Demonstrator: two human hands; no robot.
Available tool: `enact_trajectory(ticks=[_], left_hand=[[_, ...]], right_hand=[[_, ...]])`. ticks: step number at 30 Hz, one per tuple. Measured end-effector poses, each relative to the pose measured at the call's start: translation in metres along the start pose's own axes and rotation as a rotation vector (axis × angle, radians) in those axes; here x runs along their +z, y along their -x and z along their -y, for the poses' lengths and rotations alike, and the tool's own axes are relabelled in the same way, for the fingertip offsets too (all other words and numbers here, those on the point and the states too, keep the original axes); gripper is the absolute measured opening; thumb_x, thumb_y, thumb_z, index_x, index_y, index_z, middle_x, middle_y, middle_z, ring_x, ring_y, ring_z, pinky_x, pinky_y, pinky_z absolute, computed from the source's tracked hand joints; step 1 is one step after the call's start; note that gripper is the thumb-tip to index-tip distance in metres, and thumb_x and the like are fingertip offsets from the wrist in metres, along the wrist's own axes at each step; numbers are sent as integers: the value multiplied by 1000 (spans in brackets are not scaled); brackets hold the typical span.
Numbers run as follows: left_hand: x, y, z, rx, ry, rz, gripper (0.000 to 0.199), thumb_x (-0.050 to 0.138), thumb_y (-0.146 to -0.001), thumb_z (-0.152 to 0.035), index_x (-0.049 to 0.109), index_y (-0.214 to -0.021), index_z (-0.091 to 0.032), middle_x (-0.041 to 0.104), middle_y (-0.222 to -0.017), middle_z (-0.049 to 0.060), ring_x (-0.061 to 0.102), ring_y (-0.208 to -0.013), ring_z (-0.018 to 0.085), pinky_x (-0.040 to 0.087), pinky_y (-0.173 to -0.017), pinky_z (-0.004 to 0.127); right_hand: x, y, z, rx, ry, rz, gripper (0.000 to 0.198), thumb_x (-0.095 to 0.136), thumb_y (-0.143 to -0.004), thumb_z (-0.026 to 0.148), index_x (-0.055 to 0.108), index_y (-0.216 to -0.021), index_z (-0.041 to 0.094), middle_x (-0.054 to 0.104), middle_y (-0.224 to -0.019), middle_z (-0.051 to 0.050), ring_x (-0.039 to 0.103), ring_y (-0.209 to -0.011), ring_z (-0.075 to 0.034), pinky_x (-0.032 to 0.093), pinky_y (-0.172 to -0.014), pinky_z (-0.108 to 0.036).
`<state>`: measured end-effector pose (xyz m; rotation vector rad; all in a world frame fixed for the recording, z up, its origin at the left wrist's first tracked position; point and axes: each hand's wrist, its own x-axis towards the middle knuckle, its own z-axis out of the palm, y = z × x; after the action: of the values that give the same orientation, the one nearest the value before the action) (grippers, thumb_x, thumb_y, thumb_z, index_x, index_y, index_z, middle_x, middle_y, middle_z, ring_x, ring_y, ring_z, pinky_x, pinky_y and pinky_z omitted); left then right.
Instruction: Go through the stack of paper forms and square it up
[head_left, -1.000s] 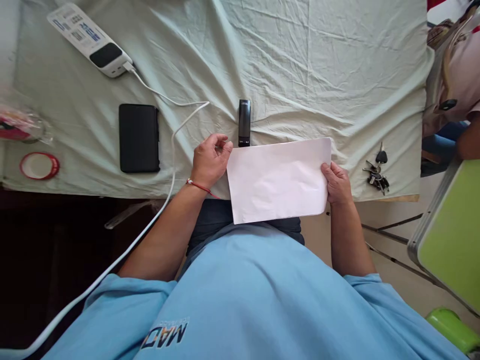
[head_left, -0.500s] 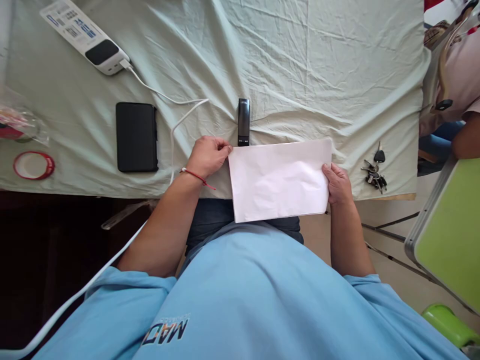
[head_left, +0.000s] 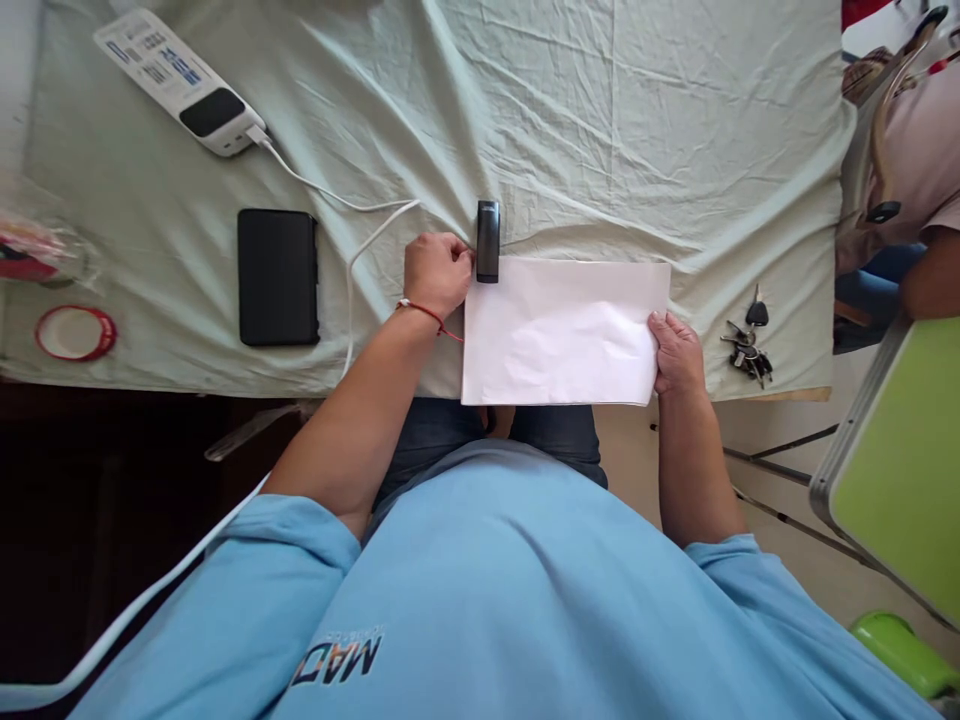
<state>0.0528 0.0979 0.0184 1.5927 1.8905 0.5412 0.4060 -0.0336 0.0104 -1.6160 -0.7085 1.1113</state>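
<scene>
A stack of white paper sheets [head_left: 562, 335] stretches between my two hands at the table's front edge, its near side hanging past the edge above my lap. My left hand [head_left: 439, 270] is closed, its thumb and fingers pinching the upper left corner. At the right edge, my right hand [head_left: 677, 352] grips the sheets with the thumb on top. A black stapler [head_left: 488, 240] lies lengthwise beside my left fingertips. Its near end overlaps the far edge of the paper, close to the left corner; neither hand holds the stapler.
Left of my hands lie a black tablet-like case [head_left: 277, 278], a white power bank [head_left: 180, 85] with a white cable [head_left: 349, 290], and a red tape roll [head_left: 75, 333]. Keys [head_left: 750, 345] rest at right. A green folding table [head_left: 900, 460] and another person's arm [head_left: 934, 275] are beyond.
The paper has moved away from my body, so its far left corner area now sits under the stapler's near end. My left hand moved forward with it; the right hand shifted only slightly.
</scene>
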Motion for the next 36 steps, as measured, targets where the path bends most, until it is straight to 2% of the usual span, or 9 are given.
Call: enact_trajectory(ticks=[3, 6, 10, 17, 24, 27, 31, 33, 36], left_hand=[[3, -3, -4, -15, 39, -38, 19, 66, -103, -17, 84, -94, -18, 87, -103, 8, 81, -104, 26, 60, -104, 34], [3, 5, 0, -27, 131, -74, 12, 71, -100, -14, 82, -98, -17, 86, -99, 6, 80, -97, 23, 58, -96, 32], [-1, 22, 7, -56, 258, -24, 5, 79, -94, -13, 80, -95, -18, 80, -84, 2, 72, -81, 20, 54, -83, 31], [-9, 44, 13, -100, 302, 126, 16, 82, -89, -10, 76, -76, -17, 76, -75, 2, 65, -71, 18, 44, -71, 31], [-5, 48, 19, 1, 138, 98, 27, 78, -101, -25, 72, -74, -20, 71, -72, 2, 63, -71, 20, 46, -77, 34], [2, 53, 24, 46, 119, 2, 8, 76, -101, -23, 82, -99, -17, 75, -82, 3, 69, -79, 22, 53, -85, 34], [14, 67, 35, 204, 113, -204, 61, 67, -102, -14, 74, -162, -21, 79, -109, 7, 76, -100, 25, 58, -103, 36], [18, 73, 39, 276, 89, -213, 65, 59, -107, -15, 73, -168, -29, 77, -119, 10, 76, -108, 27, 58, -107, 38], [18, 78, 37, 268, -14, -154, 65, 53, -110, -15, 78, -165, -36, 76, -121, 10, 74, -107, 28, 58, -104, 39]], right_hand=[[-2, -3, 0, -39, 56, -14, 57, 101, -73, 76, 82, -98, 28, 84, -92, -2, 79, -95, -25, 68, -81, -38], [-8, -3, -4, -78, 166, -9, 53, 98, -80, 73, 73, -85, 26, 70, -78, 3, 59, -73, -15, 52, -64, -29], [-17, -1, -10, -130, 206, -6, 59, 95, -86, 74, 62, -79, 26, 56, -72, 5, 44, -67, -12, 38, -59, -27], [-30, 5, -8, -77, 192, 40, 61, 99, -78, 77, 67, -81, 25, 65, -75, 3, 48, -69, -13, 40, -60, -28], [-34, 6, -6, -51, 206, 66, 60, 99, -77, 76, 67, -80, 25, 65, -74, 2, 50, -69, -14, 42, -60, -28], [-33, 6, -4, -42, 230, 64, 60, 99, -77, 76, 67, -79, 25, 64, -73, 3, 48, -69, -13, 40, -60, -28], [-34, 7, -2, -55, 253, 80, 62, 97, -79, 77, 64, -77, 25, 60, -72, 3, 45, -67, -12, 38, -59, -28], [-35, 7, -2, -56, 264, 95, 62, 96, -81, 77, 63, -77, 26, 60, -72, 4, 44, -67, -13, 38, -59, -29], [-35, 8, -1, -43, 267, 87, 62, 96, -80, 78, 63, -78, 25, 60, -72, 4, 45, -67, -12, 38, -59, -28]])
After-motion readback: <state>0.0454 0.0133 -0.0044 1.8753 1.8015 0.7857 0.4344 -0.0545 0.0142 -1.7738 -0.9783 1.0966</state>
